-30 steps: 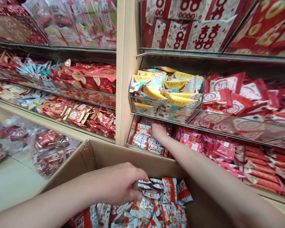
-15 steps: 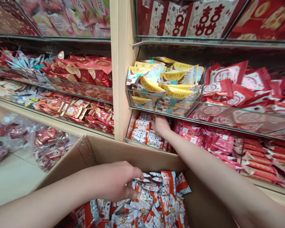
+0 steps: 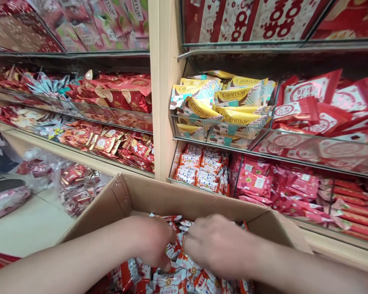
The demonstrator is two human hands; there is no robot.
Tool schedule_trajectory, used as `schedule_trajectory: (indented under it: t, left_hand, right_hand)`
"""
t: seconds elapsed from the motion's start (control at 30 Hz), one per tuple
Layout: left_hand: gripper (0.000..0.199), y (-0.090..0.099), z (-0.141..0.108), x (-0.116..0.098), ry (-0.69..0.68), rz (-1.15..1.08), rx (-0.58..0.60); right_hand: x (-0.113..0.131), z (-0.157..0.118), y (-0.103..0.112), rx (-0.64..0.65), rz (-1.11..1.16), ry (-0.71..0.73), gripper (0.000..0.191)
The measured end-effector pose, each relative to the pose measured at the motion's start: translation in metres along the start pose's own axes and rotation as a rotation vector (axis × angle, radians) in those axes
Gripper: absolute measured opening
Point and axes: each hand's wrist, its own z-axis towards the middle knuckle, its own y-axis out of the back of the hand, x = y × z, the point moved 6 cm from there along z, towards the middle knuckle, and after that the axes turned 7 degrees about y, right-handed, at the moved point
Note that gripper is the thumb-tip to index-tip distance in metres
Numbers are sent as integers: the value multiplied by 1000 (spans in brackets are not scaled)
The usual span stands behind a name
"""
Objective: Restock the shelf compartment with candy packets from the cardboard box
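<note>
A cardboard box (image 3: 171, 197) stands in front of me, holding many small red-and-white wrapped snack packets (image 3: 170, 281). My left hand (image 3: 155, 241) is down among them, its fingers curled inward; its fingertips and anything in them are partly hidden. Close on its right, my right hand (image 3: 216, 243) reaches over the same packets with bent fingers, smeared by motion. Its grip is unclear. Beyond the box, a low shelf compartment holds similar packets stacked in rows (image 3: 199, 169), with no hand in it.
Yellow Ginmar packets (image 3: 236, 98) fill the bin above, with red-and-white packets (image 3: 313, 92) to its right. Pink packets (image 3: 254, 179) lie beside the lower stack. A wooden upright (image 3: 162, 90) divides the shelves. Clear bags of red packets (image 3: 76, 185) lie on the floor at left.
My right hand has come out of the low shelf compartment and down into the box beside my left. My left hand has shifted slightly down and curled more. The view has shifted a little.
</note>
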Motion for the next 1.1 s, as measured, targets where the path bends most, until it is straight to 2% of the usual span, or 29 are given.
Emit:
schedule_trajectory:
  t: [0.07,0.13,0.2,0.33,0.4,0.47,0.57,0.63,0.73,0.83,0.97,1.1]
  left_hand:
    - [36,1,0,0,-6,-11,-11]
    - [36,5,-1,1,-24,-26,-33]
    - [36,8,-5,1,-31,-50,-44]
    - [39,13,-14,-3,-68,-107,-46]
    - [40,14,-16,-4,-78,-106,-45]
    - [39,13,-17,-4,-70,-92,-36]
    - [37,13,-17,-4,-68,-82,-33]
    - [39,16,-19,-5,-107,-119,-50]
    - [46,23,-22,-7,-154,-232,-78]
    - [45,32,-22,-7,-175,-375,-179]
    - [22,41,-16,-6,-226,-662,-324]
    - [12,44,-10,-3,-256,-1092,-295]
  right_hand:
    - [17,2,-33,214,78,43,16]
    - [20,-1,-64,418,149,-12,34]
    - [22,-5,-83,513,176,-52,43]
    - [38,-12,-99,589,165,28,9]
    - [47,-15,-103,684,173,86,5]
    - [46,-15,-102,695,179,74,6]
    - [30,-11,-85,539,304,-44,4]
    - [12,-8,-62,326,443,-173,9]
    - [-19,-12,-21,-62,582,-403,17]
    - [-38,-22,8,-368,628,-554,23]
    - [-47,-30,19,-590,762,-622,24]
    - [-54,-35,14,-691,1059,-684,29]
